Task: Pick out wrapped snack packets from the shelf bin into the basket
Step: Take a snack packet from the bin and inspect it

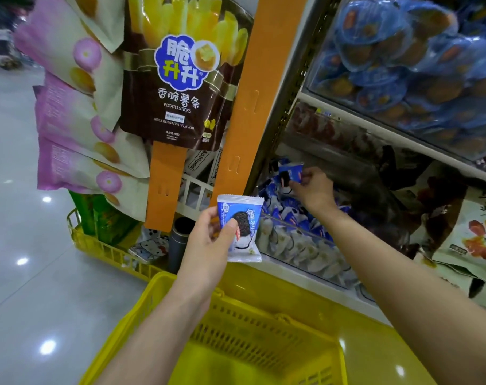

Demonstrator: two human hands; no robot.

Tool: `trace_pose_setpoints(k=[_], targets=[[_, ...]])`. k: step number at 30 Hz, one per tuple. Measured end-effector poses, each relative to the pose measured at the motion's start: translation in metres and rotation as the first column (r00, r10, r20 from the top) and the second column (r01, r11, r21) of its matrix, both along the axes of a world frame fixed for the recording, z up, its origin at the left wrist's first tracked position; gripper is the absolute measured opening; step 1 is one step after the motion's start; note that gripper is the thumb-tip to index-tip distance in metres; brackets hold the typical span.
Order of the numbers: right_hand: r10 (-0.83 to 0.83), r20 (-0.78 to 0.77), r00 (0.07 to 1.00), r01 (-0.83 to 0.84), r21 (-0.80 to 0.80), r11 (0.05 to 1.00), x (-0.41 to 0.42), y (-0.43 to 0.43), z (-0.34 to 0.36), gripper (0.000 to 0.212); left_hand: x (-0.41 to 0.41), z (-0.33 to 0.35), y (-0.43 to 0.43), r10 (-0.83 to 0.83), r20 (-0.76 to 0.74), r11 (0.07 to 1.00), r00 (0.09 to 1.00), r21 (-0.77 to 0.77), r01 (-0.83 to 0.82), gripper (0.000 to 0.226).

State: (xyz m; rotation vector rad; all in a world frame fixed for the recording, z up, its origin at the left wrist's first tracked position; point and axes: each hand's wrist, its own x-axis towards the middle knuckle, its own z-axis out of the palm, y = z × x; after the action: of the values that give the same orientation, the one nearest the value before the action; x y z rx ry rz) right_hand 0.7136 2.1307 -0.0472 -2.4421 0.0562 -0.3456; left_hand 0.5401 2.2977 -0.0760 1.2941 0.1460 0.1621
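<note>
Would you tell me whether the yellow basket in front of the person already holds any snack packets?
Empty as far as shown: the yellow basket shows only its bare mesh floor, though part is hidden.

Under the right hand [314,187], a clear-fronted shelf bin [305,245] heaped with blue-and-white snack packets [289,209]. Above that hand, an upper shelf [347,113] stacked with blue-wrapped round cakes [389,56]. Right of it, cream bags [472,240] with red pictures on the lower shelf. Left of the left hand [208,240], glossy grey floor [28,287] bearing a yellow crate [108,254].
</note>
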Motion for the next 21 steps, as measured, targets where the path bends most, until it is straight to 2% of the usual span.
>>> trace_pose_setpoints(k=[3,6,9,11,14,15,18,21], targets=[[0.04,-0.067,0.997,-0.046,-0.09,0.995,0.003,-0.004,-0.004,0.038,0.002,-0.002,0.003,0.007,0.006,1.0,1.0,0.004,-0.007,0.018],[0.033,-0.167,0.985,-0.074,-0.249,0.966,0.003,-0.004,0.005,0.02,0.003,-0.003,0.005,0.007,0.005,1.0,1.0,0.012,-0.007,0.02],[-0.039,-0.293,0.955,-0.103,-0.452,0.886,0.005,0.001,0.021,0.033,0.004,-0.004,0.004,0.006,0.0,1.0,1.0,0.015,-0.006,0.02],[-0.015,-0.349,0.937,-0.153,-0.448,0.881,0.007,0.006,0.027,0.035,0.004,-0.003,0.004,0.007,0.003,1.0,1.0,0.01,-0.007,0.02],[0.129,-0.343,0.93,-0.228,-0.265,0.937,0.007,0.016,0.024,0.035,0.005,-0.003,0.004,0.005,0.001,1.0,1.0,0.009,-0.005,0.021],[0.151,-0.316,0.937,-0.237,-0.258,0.937,0.006,0.019,0.021,0.035,0.005,-0.004,0.004,0.005,0.001,1.0,1.0,0.007,-0.005,0.022],[0.122,-0.289,0.949,-0.221,-0.338,0.915,0.004,0.022,0.015,0.031,0.006,-0.004,0.005,0.006,-0.002,1.0,1.0,0.003,-0.006,0.022],[0.061,-0.361,0.931,-0.232,-0.452,0.862,0.004,0.025,0.016,0.023,0.006,-0.005,0.005,0.001,-0.004,1.0,1.0,0.008,-0.001,0.021]])
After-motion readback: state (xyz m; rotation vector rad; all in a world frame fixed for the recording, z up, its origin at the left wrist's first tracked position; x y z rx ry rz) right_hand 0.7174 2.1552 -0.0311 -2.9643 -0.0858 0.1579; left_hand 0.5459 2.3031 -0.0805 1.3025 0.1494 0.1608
